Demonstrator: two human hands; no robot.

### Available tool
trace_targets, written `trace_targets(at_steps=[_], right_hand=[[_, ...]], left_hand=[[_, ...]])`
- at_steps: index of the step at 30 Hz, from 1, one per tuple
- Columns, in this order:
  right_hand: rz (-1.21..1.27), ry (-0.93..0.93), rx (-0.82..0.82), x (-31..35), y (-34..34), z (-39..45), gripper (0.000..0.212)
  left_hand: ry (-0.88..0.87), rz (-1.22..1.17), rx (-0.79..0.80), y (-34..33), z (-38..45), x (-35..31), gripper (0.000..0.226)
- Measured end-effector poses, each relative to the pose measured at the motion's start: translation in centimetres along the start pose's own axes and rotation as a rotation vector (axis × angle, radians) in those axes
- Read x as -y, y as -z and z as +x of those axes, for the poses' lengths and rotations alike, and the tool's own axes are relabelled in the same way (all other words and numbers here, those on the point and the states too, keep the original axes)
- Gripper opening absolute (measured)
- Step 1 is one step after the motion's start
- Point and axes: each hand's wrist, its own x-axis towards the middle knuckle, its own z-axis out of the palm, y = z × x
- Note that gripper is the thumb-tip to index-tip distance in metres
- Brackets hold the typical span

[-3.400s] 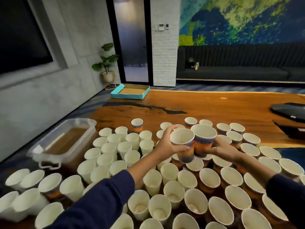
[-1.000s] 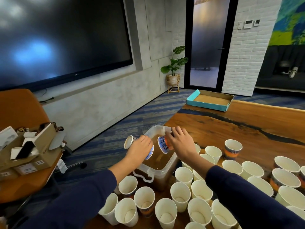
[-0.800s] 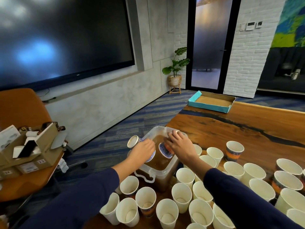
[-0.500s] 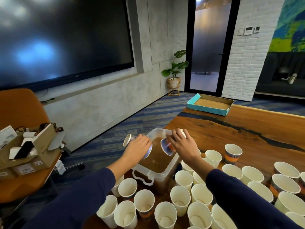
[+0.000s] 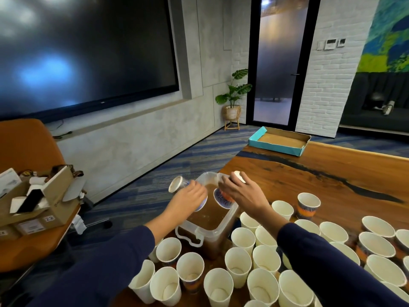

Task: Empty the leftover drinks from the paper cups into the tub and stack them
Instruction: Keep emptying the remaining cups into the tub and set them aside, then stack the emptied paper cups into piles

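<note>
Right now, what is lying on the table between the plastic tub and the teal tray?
Nothing: in the head view only bare wooden table lies between the tub and the teal tray.

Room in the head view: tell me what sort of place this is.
Most likely an office meeting room or lounge. A very large wall screen faces a long wooden table crowded with paper cups, and a dark sofa sits beneath a painted mural beyond the glass door.
</note>
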Motion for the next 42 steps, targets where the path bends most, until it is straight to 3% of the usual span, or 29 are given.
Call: trace_targets(at_steps=[2, 5, 9, 13, 17, 20, 25, 28, 31, 35, 37, 39, 42], right_hand=[[0.018, -0.051, -0.118, -0.2, -0.8, -0.2, 0.078], [-0.002, -0.009, -0.099, -0.1, -0.8, -0.4, 0.072], [0.257, -0.224, -0.041, 0.5, -0.6, -0.4, 0.076], [0.618, -0.514, -0.095, 0.7, -0.9, -0.5, 0.069], [1.021, -0.741, -0.073, 0.0, -0.7, -1.4, 0.080], [1.307, -0.844, -0.175, -1.0, 0.0, -2.5, 0.080], [1.594, -0.771, -0.410, -2.3, 2.3, -6.5, 0.078], [1.677, -0.701, -0.437, -2.7, 3.5, -9.5, 0.085], [1.716, -0.649, -0.469, -3.1, 4.0, -13.1, 0.095], [1.694, -0.600, -0.409, -4.2, 4.1, -18.9, 0.108], [1.630, -0.604, -0.348, -4.8, 3.9, -22.5, 0.112], [1.553, -0.626, -0.284, -5.4, 3.8, -25.7, 0.104], [1.439, -0.634, -0.154, -6.2, 3.7, -30.6, 0.079]], left_hand=[[0.031, 0.001, -0.027, -0.4, 0.1, -0.1, 0.061], [0.088, -0.043, -0.025, 0.5, -0.2, -0.1, 0.067], [0.227, -0.272, 0.011, 0.2, 0.4, -0.2, 0.070], [0.499, -0.740, 0.025, 1.0, 0.4, -0.2, 0.074], [0.671, -1.227, 0.074, 2.9, 0.3, -1.3, 0.076], [0.736, -1.506, 0.088, 4.6, 0.1, -3.4, 0.080], [0.695, -1.896, 0.019, 8.0, 0.3, -7.2, 0.075], [0.636, -1.976, -0.021, 10.0, 0.9, -8.5, 0.067], [0.536, -1.995, -0.059, 12.6, 1.5, -9.9, 0.073], [0.407, -2.075, -0.098, 16.6, 1.7, -12.5, 0.060], [0.383, -2.072, -0.063, 18.8, 1.7, -14.5, 0.074], [0.358, -2.045, -0.057, 20.9, 1.3, -16.5, 0.085], [0.307, -2.037, -0.044, 24.3, 0.9, -19.8, 0.081]])
